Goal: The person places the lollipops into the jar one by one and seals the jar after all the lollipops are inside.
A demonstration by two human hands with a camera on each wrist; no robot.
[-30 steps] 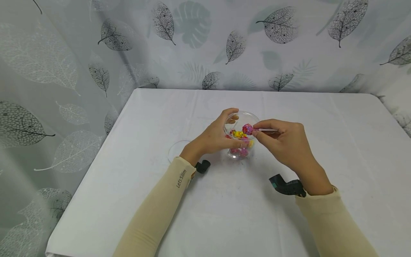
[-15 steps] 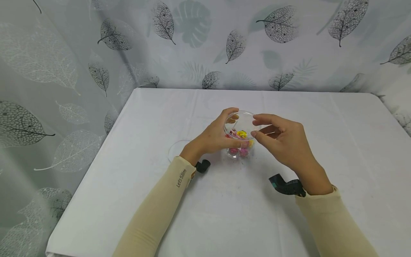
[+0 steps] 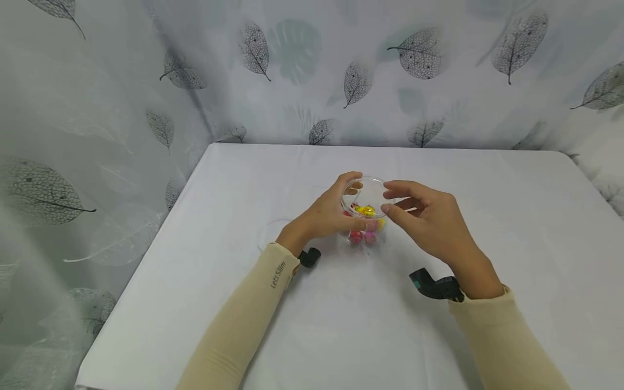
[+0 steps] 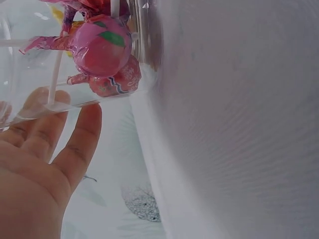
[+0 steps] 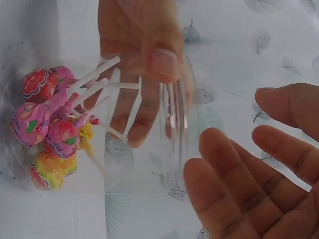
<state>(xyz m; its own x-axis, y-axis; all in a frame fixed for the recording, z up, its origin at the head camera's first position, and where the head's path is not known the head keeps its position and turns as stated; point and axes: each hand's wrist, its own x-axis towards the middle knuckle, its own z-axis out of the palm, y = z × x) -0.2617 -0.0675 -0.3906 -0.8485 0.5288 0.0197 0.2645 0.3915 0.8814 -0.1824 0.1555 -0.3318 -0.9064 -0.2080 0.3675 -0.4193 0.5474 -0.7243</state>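
Note:
A clear plastic jar (image 3: pixel 366 212) holds several wrapped lollipops, pink, red and yellow, their white sticks pointing toward the mouth in the right wrist view. My left hand (image 3: pixel 327 212) grips the jar near its rim, thumb on the near side and fingers around the far side. One pink lollipop (image 4: pixel 102 47) shows through the wall in the left wrist view. Beside the jar's mouth is my right hand (image 3: pixel 425 218), its fingers loosely bent and holding nothing. In the right wrist view those fingers (image 5: pixel 219 154) lie close to the rim (image 5: pixel 175 124); contact cannot be told.
A round clear lid or ring (image 3: pixel 267 234) lies on the white-covered table (image 3: pixel 341 325), partly hidden by the left wrist. Behind and to the left hangs a leaf-patterned curtain (image 3: pixel 331 65). Dark camera mounts (image 3: pixel 436 284) sit at the wrists.
A pink lollipop held by my right hand over the jar's mouth has been let go and is inside. My right fingers have spread apart. The head view has shifted slightly.

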